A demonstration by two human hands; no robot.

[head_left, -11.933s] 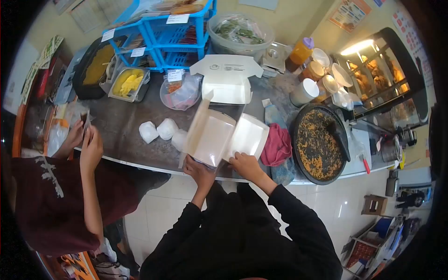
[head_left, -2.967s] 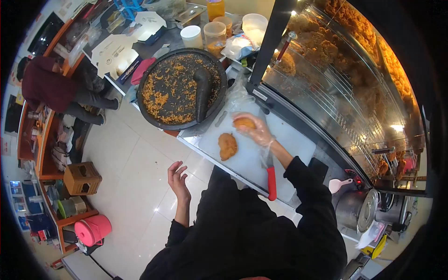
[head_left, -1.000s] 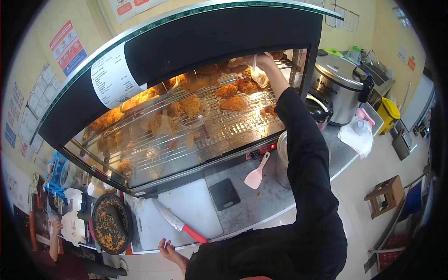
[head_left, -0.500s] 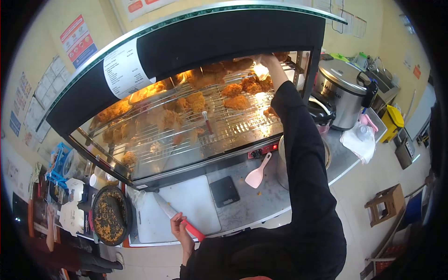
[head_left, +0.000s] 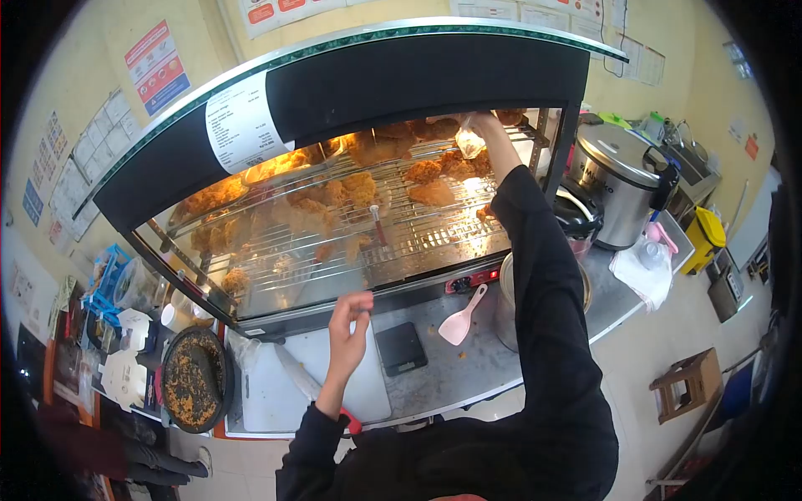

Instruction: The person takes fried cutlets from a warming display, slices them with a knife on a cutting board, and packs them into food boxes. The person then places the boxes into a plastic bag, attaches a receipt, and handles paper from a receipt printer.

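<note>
My right hand (head_left: pixel 483 125) reaches deep into the glass-fronted warming cabinet (head_left: pixel 376 71), its fingers closed on what looks like a crumpled, clear plastic bag (head_left: pixel 470 142). The frame of the cabinet partly hides those fingertips. Fried chicken pieces (head_left: pixel 424 171) lie on the wire rack (head_left: pixel 401 225) just below it. My left hand (head_left: pixel 349 330) is raised in front of the cabinet, above the white cutting board (head_left: pixel 368 380). Its fingers are bent but apart, and it holds nothing. A knife (head_left: pixel 296 370) with a red handle lies on the board, partly behind my left forearm.
A pink rice paddle (head_left: pixel 456 326) and a black flat scale (head_left: pixel 401 349) lie on the steel counter (head_left: pixel 451 380). At left stands a black pan of crumbs (head_left: pixel 180 397). To the right is a large steel cooker (head_left: pixel 616 188). Another person's legs (head_left: pixel 159 463) show at lower left.
My left hand has let go of the knife handle and risen toward the cabinet front. My right hand stays inside the cabinet at the upper rack. The whole view has shifted slightly.
</note>
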